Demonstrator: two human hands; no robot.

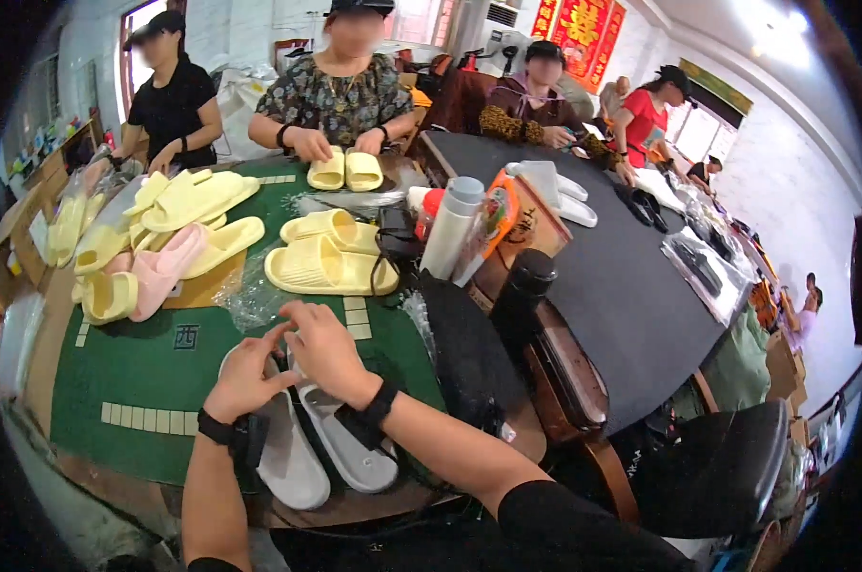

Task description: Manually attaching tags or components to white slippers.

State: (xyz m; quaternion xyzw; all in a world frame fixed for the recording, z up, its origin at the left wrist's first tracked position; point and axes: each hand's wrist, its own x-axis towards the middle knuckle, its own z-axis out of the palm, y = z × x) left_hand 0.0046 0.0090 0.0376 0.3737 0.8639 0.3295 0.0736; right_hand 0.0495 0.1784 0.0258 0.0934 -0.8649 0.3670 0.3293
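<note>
My left hand (248,375) and my right hand (324,349) meet over a pair of white slide sandals (350,456) lying side by side on the green table mat (145,367). Both hands press on the toe ends of the sandals, with the fingers curled close together; a thin clear plastic film seems to lie under them. Both wrists wear black bands. A pair of pale yellow slides (324,265) lies just beyond my hands.
A heap of yellow slides and a pink slide (160,270) fills the mat's left. Bottles and a black flask (520,297) stand at the right edge. A person across the table (340,95) holds yellow slides (345,172). Other people sit at a dark table (622,286).
</note>
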